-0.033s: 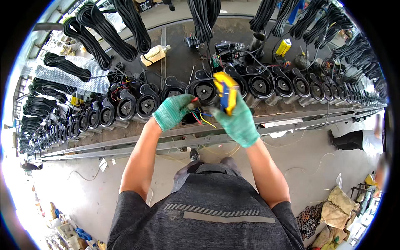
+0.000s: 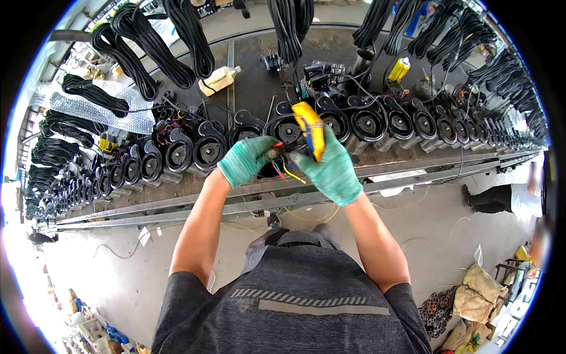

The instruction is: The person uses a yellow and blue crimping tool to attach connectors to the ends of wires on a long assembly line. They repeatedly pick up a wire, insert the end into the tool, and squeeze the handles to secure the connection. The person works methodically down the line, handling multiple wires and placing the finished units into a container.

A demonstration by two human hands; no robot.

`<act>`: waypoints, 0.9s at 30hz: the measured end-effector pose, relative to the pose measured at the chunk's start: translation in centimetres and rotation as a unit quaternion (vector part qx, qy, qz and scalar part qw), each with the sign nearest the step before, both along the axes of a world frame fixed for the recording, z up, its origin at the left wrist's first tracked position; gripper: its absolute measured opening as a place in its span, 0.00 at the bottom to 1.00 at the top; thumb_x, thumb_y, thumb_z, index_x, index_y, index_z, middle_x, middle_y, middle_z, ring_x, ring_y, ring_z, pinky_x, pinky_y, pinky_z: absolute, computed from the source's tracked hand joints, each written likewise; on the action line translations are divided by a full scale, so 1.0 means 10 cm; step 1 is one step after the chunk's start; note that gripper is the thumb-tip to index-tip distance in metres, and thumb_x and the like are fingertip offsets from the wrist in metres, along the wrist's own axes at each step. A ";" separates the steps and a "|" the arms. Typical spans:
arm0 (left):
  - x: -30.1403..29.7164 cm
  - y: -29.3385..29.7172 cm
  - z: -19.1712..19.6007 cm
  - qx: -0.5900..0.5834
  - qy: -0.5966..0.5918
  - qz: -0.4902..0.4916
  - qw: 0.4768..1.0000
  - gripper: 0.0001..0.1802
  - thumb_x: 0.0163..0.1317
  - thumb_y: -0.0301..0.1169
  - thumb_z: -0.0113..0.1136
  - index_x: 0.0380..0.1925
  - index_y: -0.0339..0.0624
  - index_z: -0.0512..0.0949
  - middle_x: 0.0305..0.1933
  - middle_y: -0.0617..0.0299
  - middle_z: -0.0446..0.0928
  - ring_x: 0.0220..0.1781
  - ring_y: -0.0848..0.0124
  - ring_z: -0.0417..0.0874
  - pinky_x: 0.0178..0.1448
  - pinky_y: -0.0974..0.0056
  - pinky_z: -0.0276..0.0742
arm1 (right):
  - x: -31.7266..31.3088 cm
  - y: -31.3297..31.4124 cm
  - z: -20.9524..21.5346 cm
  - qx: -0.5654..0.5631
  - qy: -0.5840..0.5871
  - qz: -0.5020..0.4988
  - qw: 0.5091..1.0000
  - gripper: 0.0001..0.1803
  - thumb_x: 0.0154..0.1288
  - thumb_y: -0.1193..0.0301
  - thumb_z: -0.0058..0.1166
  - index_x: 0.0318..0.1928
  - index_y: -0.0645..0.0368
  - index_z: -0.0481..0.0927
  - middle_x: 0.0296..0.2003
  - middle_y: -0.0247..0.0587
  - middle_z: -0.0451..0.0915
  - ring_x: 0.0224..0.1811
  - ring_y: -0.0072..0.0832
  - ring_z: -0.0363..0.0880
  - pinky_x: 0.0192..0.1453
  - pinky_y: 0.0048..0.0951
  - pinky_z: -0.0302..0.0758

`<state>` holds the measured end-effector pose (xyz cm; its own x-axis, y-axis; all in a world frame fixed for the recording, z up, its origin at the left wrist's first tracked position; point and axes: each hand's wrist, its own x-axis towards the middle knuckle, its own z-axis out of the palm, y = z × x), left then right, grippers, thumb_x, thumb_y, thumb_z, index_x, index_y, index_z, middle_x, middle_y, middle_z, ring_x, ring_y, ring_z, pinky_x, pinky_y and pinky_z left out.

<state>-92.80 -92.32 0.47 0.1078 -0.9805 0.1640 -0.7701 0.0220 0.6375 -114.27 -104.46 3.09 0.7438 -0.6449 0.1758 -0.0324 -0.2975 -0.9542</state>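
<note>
Left hand (image 2: 253, 158), in a green knit glove, narrows to a pinch at a small red piece (image 2: 278, 144); the fingers hide how much of it is gripped. Just beside it, the matching gloved right hand (image 2: 332, 172) closes around a yellow-and-blue hand tool (image 2: 309, 127), its upper end tilted to the left; the tool's exact kind cannot be told. Between and below the two hands, loose ends fan out, a red wire (image 2: 279, 170) and a yellow wire (image 2: 295, 176) the plainest among them. The step in hand appears to be work on these wire ends, and the next move would seem to call for a steady left pinch, with the loose strands kept apart and clear of the tool.

Directly beyond the hands sits a round black housing (image 2: 287, 131), one in a long row of similar housings (image 2: 209, 150) that curves across the front of the bench (image 2: 250, 82). Farther back on the bench are a pale plastic bottle (image 2: 219, 80), lying on its side, and, well apart to the right, a yellow can (image 2: 400, 69). Black cable bundles (image 2: 286, 29) hang in thick loops toward the far side.
</note>
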 end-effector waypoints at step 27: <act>0.41 0.36 -0.22 -0.239 0.115 0.035 0.964 0.15 0.71 0.37 0.63 0.50 0.39 0.84 0.37 0.51 0.82 0.37 0.49 0.85 0.40 0.55 0.81 | 0.36 0.85 0.29 0.412 0.009 0.038 0.910 0.26 0.76 0.67 0.59 0.69 0.60 0.72 0.51 0.31 0.81 0.52 0.19 0.80 0.58 0.27 0.78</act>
